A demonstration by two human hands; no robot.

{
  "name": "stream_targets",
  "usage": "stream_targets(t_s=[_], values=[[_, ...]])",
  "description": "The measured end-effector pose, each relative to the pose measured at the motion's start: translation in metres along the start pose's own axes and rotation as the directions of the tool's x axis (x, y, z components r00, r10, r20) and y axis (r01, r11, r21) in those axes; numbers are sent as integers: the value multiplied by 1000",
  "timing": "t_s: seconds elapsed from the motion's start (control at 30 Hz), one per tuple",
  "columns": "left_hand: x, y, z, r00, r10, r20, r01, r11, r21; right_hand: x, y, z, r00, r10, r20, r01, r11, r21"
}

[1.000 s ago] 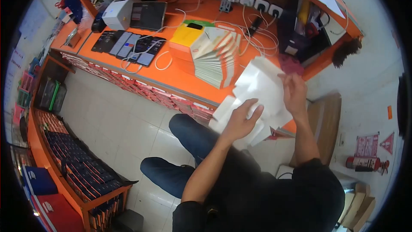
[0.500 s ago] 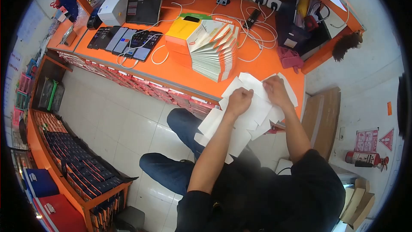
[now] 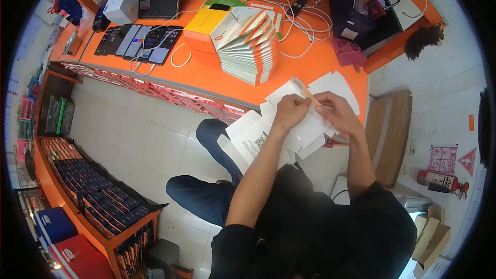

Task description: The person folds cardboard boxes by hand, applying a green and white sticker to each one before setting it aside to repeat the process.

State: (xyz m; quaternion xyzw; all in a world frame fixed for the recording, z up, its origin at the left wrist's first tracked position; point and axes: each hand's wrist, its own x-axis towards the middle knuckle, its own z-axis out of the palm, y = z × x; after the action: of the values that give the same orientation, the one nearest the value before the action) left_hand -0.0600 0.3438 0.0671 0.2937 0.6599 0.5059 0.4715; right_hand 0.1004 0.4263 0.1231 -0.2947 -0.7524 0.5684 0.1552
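Observation:
A loose pile of white die-cut card blanks overhangs the orange desk's front edge and my lap. On one blank at the left, printed text and a QR code show. Over the pile, my left hand is closed, its fingers pinching the edge of a card blank that is partly raised, with a tan-orange strip along it. My right hand grips the same blank from the other side, thumb and fingers bent around its edge. The hands nearly touch, and the fingers hide part of the blank.
Behind the pile, a fanned stack of folded white-and-orange boxes stands beside a yellow-orange box. Several phones, white cables and a pink cloth item lie on the desk. A large cardboard box leans at the right.
Part of a blank has come up between my hands, exposing its tan-orange strip. My right hand has moved closer to my left. The blank at the left now shows its printing.

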Motion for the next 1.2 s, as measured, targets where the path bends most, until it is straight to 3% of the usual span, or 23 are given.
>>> stream_targets(t_s=[0.1, 0.13, 0.2, 0.23, 0.3, 0.37, 0.47, 0.5, 0.53, 0.57, 0.6, 0.63, 0.67, 0.7, 0.73, 0.77, 0.8, 0.83, 0.87, 0.93, 0.97, 1.03, 1.2], values=[[4, -7, 5, 992, 121, -27, -117, 987, 107, 3, 16, -1, 986, 92, -137, -94, 996, -7], [1, -2, 8, 991, 129, -22, -120, 966, 228, 4, 18, 1, 987, 86, -135, -88, 996, -6], [-4, 1, 8, 991, 130, -18, -115, 931, 347, 4, 21, 6, 970, 66, -234, -101, 985, -141], [-4, -1, 10, 987, 145, -70, -115, 939, 323, 3, 21, 5, 970, 68, -234, -103, 985, -140], [-12, 3, 9, 982, 153, -110, -114, 948, 296, 0, 19, -4, 948, 27, -318, -143, 927, -347], [-45, 37, -14, 974, 162, -160, -138, 978, 154, -3, 14, -13, 928, 39, -370, -172, 926, -336], [-96, 79, -58, 965, 220, -143, -230, 972, -53, -3, 35, -36, 922, -10, -388, -149, 914, -378], [-103, 70, -73, 923, 327, -203, -335, 942, -6, 0, 36, -40, 901, -16, -433, -206, 864, -459], [-123, 89, -90, 953, 224, -204, -241, 968, -62, 8, 34, -42, 880, -35, -474, -254, 808, -532], [-128, 79, -105, 854, 452, -259, -450, 890, 71, 13, 33, -41, 891, -54, -451, -220, 818, -532], [-143, 84, -120, 841, 452, -298, -445, 890, 97, 16, 28, -36, 827, -261, -498, -133, 769, -625], [-163, 94, -134, 906, 306, -292, -372, 905, -208, 23, 20, -26, 730, -455, -510, -56, 704, -708], [-180, 96, -144, 955, 161, -248, -269, 823, -501, 25, -7, -7, 759, -428, -491, 89, 815, -573], [-188, 88, -151, 919, 169, -356, -342, 791, -507, 22, -43, 17, 800, -384, -461, 202, 895, -397], [-200, 83, -156, 908, 121, -401, -327, 802, -500, 18, -73, 47, 772, -561, -298, 453, 815, -360], [-209, 81, -159, 890, 170, -423, -384, 780, -494, 14, -98, 76, 672, -723, -160, 673, 687, -275], [-217, 79, -161, 865, 236, -442, -450, 753, -480, 10, -110, 98, 629, -778, -9, 742, 603, -294], [-228, 77, -164, 862, 236, -449, -440, 789, -428, 14, -130, 124, 500, -864, 64, 839, 465, -283], [-236, 73, -165, 848, 230, -478, -449, 792, -413, 21, -128, 136, 488, -870, 72, 852, 458, -252], [-247, 67, -171, 738, 266, -620, -597, 685, -417, 42, -123, 169, 271, -919, 286, 959, 284, 4], [-255, 63, -175, 694, 266, -669, -617, 699, -362, 44, -127, 187, 222, -934, 280, 969, 242, 41], [-271, 64, -178, 674, 229, -702, -622, 689, -373, 40, -140, 224, 267, -946, 183, 939, 298, 172], [-304, 46, -190, 688, 34, -725, -572, 641, -512, 38, -163, 271, 213, -945, 247, 920, 279, 275]])
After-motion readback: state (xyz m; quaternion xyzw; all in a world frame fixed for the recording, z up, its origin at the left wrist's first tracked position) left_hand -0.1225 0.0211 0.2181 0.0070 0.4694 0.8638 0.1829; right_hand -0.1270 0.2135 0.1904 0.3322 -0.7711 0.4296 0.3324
